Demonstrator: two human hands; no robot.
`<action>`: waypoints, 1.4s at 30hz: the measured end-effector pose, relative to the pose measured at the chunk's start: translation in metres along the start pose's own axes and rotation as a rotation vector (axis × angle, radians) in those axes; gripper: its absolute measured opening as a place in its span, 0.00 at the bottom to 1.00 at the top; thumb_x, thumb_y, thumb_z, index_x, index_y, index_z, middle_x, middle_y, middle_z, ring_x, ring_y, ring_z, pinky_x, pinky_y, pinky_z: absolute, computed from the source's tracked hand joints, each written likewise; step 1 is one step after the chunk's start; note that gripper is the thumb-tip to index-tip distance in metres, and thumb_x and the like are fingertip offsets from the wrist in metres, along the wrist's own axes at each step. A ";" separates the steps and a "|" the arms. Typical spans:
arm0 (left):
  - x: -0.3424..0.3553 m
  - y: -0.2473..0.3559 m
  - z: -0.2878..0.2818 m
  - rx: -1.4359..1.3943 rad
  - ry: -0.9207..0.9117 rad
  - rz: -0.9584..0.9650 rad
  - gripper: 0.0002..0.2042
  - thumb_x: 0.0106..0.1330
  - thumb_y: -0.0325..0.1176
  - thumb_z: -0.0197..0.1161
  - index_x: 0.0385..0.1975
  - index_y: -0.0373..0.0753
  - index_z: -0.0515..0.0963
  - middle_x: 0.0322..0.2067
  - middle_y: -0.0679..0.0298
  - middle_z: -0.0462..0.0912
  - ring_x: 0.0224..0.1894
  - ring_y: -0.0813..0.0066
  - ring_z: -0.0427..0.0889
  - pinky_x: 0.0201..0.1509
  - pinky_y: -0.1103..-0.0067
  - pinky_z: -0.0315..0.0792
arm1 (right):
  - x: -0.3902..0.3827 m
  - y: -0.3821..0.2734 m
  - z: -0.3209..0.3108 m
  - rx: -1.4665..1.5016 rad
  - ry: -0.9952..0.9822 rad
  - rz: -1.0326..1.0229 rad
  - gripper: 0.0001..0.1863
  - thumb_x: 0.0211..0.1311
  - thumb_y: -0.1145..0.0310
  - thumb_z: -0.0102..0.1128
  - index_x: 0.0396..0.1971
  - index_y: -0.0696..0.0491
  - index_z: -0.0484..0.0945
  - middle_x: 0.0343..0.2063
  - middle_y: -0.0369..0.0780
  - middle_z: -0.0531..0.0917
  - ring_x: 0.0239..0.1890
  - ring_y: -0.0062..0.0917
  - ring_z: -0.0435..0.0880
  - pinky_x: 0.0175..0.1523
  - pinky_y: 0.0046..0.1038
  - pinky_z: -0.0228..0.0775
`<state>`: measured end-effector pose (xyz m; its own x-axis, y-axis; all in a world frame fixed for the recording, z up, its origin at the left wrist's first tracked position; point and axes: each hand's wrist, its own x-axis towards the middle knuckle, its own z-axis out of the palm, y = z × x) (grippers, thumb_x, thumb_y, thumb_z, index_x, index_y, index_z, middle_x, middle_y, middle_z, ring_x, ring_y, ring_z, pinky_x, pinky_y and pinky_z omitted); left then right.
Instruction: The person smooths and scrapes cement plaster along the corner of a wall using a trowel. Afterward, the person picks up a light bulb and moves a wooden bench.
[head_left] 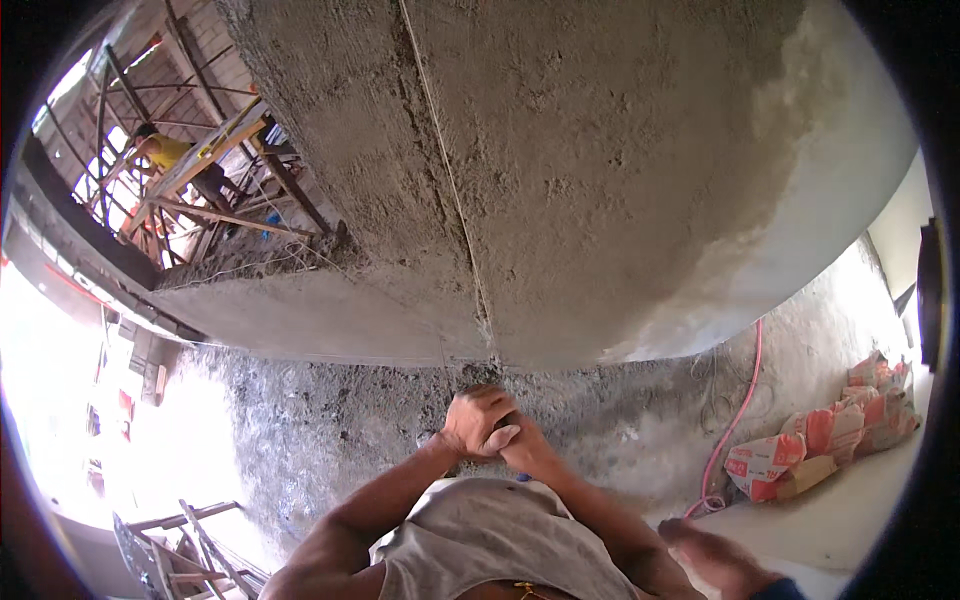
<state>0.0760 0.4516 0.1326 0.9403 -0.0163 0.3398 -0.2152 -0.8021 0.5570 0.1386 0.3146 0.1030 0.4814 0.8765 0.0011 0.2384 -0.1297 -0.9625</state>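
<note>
The wall [620, 180] lies ahead of both hands; its pale line [445, 150] runs lengthwise away from them, slanting left, the left hand [470, 420] nearer. That hand folds over the right hand [524, 450], together; anything between the palms is hidden, so I cannot tell what they grip. The line's far end is cut off.

The left of 2 head-worn fisheyes looks down, a sleeveless shirt [490, 535] near. Timber scaffolding [180, 176] shows far left.
</note>
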 end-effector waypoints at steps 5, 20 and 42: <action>0.027 0.029 -0.024 0.166 0.020 0.082 0.25 0.56 0.56 0.52 0.30 0.35 0.76 0.30 0.54 0.77 0.35 0.53 0.77 0.35 0.67 0.73 | 0.000 -0.019 -0.024 0.149 0.003 -0.167 0.09 0.53 0.70 0.54 0.32 0.58 0.72 0.25 0.39 0.77 0.23 0.26 0.76 0.25 0.28 0.67; 0.110 0.084 -0.150 0.398 0.097 0.339 0.28 0.46 0.59 0.54 0.21 0.32 0.74 0.22 0.54 0.76 0.31 0.55 0.76 0.36 0.66 0.71 | 0.027 -0.115 -0.084 0.125 0.086 -0.056 0.34 0.64 0.56 0.51 0.60 0.60 0.50 0.55 0.43 0.64 0.56 0.27 0.66 0.57 0.27 0.62; 0.153 0.081 -0.193 0.408 0.117 0.753 0.38 0.49 0.71 0.48 0.29 0.33 0.77 0.28 0.57 0.73 0.31 0.65 0.72 0.36 0.71 0.66 | 0.055 -0.199 -0.074 0.071 0.519 -0.388 0.22 0.48 0.54 0.58 0.41 0.53 0.77 0.34 0.47 0.77 0.41 0.42 0.77 0.44 0.37 0.69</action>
<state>0.1513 0.4998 0.3757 0.5473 -0.5862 0.5973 -0.6379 -0.7542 -0.1557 0.1797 0.3544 0.3145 0.7209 0.5132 0.4658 0.4290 0.1975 -0.8814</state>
